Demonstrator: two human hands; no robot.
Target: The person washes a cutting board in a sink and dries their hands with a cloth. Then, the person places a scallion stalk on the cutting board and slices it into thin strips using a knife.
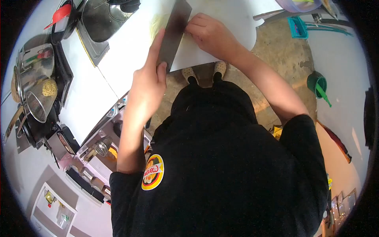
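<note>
My left hand (pixel 149 81) is closed at the near end of a broad cleaver (pixel 177 29), its index finger stretched along the blade. The handle is hidden in my grip. On the right side of the blade, my right hand (pixel 209 33) has its fingers curled down, with fingertips close to the metal. Whatever lies under those fingers is hidden. A small heap of pale green shredded vegetable (pixel 157 24) lies left of the blade on the white worktop (pixel 233 17).
A dark sink (pixel 103 25) is set in the counter at upper left. Beside it stand a steel pot (pixel 37 63) and a mesh strainer (pixel 36 106). A clear bowl (pixel 298 5) sits at the top right. On the floor are a teal dustpan (pixel 297 27) and a green bucket (pixel 312 83).
</note>
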